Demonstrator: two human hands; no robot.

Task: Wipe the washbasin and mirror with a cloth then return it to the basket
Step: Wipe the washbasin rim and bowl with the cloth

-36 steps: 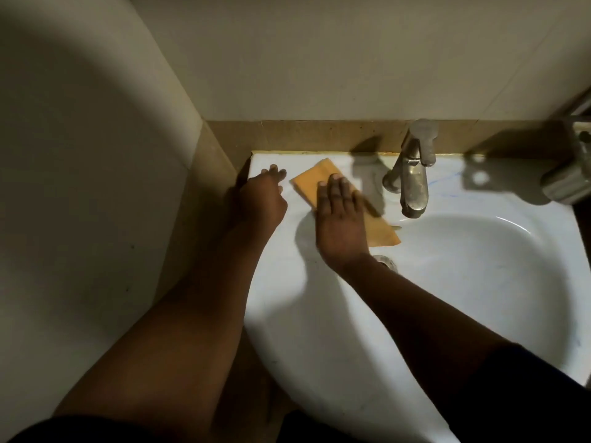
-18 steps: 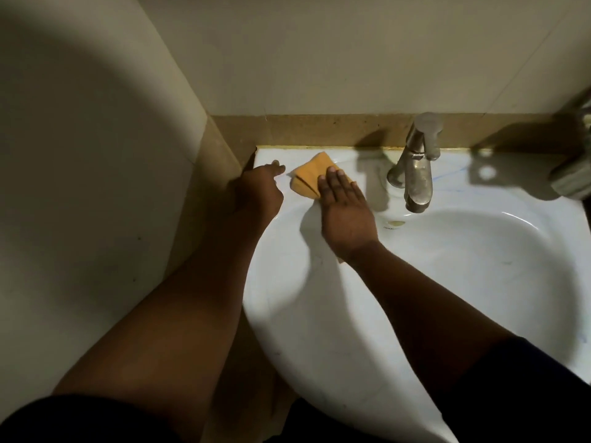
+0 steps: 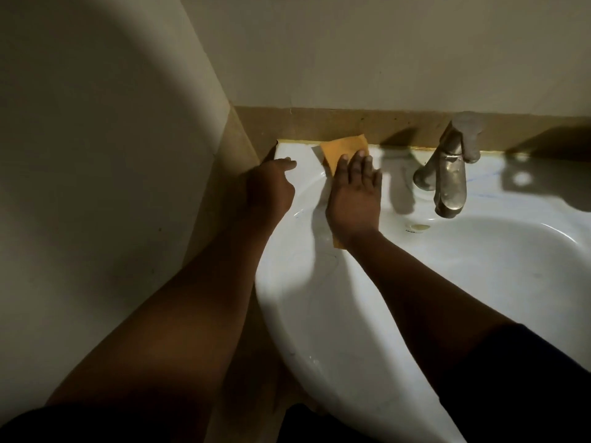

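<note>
- Two bare forearms are extended over the near left rim of a white ceramic washbasin (image 3: 319, 314).
- The left hand (image 3: 268, 190), loosely curled and empty, is rested on the basin's left rim.
- The right hand (image 3: 355, 193) is pressed flat, fingers spread, on a folded orange cloth (image 3: 343, 148) at the basin's back-left ledge.
- A dull metal tap (image 3: 447, 177) is seen right of the cloth.
</note>
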